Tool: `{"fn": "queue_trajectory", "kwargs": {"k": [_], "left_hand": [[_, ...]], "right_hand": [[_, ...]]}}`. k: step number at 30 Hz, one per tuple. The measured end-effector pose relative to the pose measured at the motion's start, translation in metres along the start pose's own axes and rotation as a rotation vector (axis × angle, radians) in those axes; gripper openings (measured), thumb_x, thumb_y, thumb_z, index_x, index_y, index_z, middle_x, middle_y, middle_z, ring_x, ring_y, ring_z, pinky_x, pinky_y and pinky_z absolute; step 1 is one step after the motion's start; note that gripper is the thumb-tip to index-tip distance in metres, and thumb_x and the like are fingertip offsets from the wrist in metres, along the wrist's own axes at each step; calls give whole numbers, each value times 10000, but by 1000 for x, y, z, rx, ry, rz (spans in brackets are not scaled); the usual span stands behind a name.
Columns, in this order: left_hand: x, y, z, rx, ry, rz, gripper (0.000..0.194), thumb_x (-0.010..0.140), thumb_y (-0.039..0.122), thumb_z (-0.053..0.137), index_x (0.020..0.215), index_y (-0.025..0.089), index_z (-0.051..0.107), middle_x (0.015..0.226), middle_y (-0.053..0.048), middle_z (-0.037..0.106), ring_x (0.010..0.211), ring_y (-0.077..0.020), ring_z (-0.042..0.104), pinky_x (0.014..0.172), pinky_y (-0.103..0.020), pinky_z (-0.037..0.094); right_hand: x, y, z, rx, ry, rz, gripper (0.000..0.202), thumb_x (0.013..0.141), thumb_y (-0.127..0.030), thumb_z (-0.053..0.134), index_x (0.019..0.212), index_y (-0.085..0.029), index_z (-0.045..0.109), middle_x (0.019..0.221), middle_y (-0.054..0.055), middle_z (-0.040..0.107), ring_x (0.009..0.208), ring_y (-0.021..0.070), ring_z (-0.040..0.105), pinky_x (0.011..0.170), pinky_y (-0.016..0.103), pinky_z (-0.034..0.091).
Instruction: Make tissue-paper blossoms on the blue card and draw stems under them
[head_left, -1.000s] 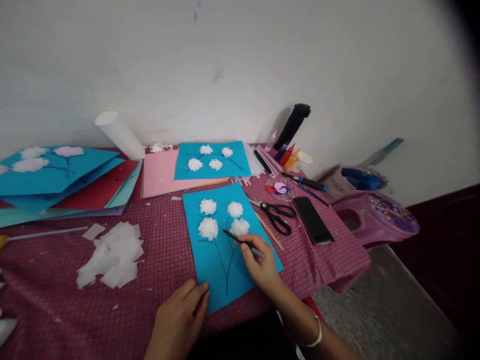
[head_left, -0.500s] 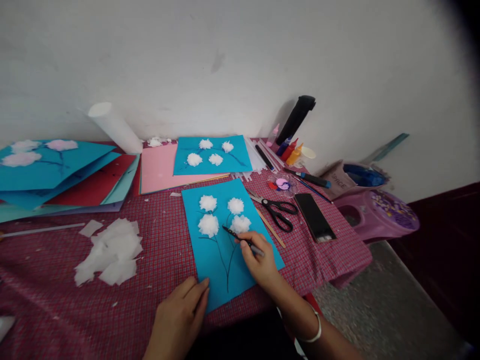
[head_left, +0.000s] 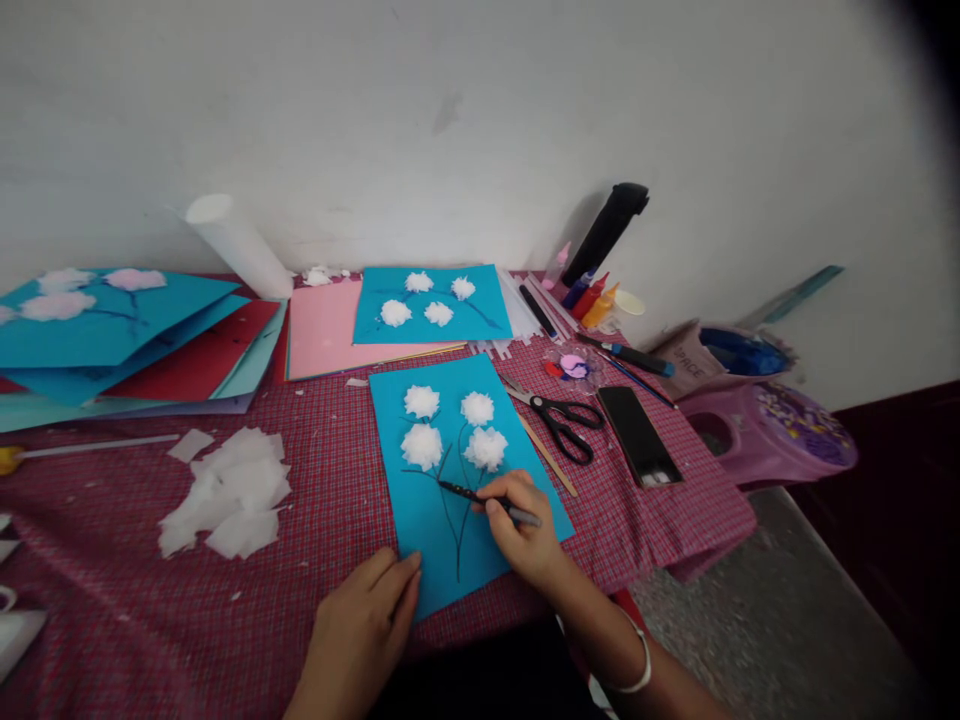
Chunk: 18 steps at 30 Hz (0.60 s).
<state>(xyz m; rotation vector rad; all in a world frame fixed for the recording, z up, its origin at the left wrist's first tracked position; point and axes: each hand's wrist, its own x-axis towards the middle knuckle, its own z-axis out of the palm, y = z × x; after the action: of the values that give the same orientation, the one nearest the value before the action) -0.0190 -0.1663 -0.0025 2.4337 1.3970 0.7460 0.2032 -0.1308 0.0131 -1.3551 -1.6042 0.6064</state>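
A blue sheet of paper (head_left: 411,520) lies in front of me, bearing white ruffled paper flowers (head_left: 421,446) and thin dark drawn stems. My right hand (head_left: 519,520) grips a black pen (head_left: 461,490) with a grey end. The pen's tip touches the sheet at the left stem, just below the lower flowers. My left hand (head_left: 369,615) rests at the sheet's lower left edge with its fingertips on the paper, holding nothing.
Scissors (head_left: 564,420), a wooden stick (head_left: 551,457) and a phone (head_left: 640,436) lie right of the sheet. White tissue pieces (head_left: 229,492) lie left. Behind are another flower sheet (head_left: 450,322), paint bottles (head_left: 590,297) and a white roll (head_left: 238,245). Coloured papers (head_left: 195,350) lie far left.
My right hand has moved the pen down and slightly left. A new dark line shows between the flowers, joining the left stem. My left hand stays in place; the view has shifted slightly.
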Motion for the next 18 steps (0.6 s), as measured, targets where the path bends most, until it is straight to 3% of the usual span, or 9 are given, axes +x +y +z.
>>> {"fn": "queue_trajectory", "kwargs": {"k": [5,10,13,18], "left_hand": [[1,0,0,-6,-15,-9,254,943,299,429,984,208,663,810,-31,666,674,-130,657,620,-217,538],[1,1,-1,-2,-7,-3,260,943,291,425,964,209,671,823,-40,675,679,-137,664,605,-218,538],[1,-2,2,-20,13,-17,249,929,297,457,1028,214,670,847,-44,684,691,-145,668,631,-229,542],[-3,-5,-3,-332,80,-163,235,867,292,561,1060,246,687,861,-34,703,740,-146,664,697,-221,530]], "right_hand": [[-5,4,0,80,12,17,137,788,-156,499,776,-233,612,593,-3,660,641,199,608,678,361,473],[-9,9,0,335,96,160,138,864,-235,492,909,-223,621,797,37,653,633,178,664,589,310,535],[-7,7,-1,380,137,163,169,890,-259,486,975,-230,630,836,45,659,662,176,672,607,300,548],[-6,5,-4,349,94,120,183,903,-267,485,950,-222,656,804,51,677,716,187,663,645,306,529]]}}
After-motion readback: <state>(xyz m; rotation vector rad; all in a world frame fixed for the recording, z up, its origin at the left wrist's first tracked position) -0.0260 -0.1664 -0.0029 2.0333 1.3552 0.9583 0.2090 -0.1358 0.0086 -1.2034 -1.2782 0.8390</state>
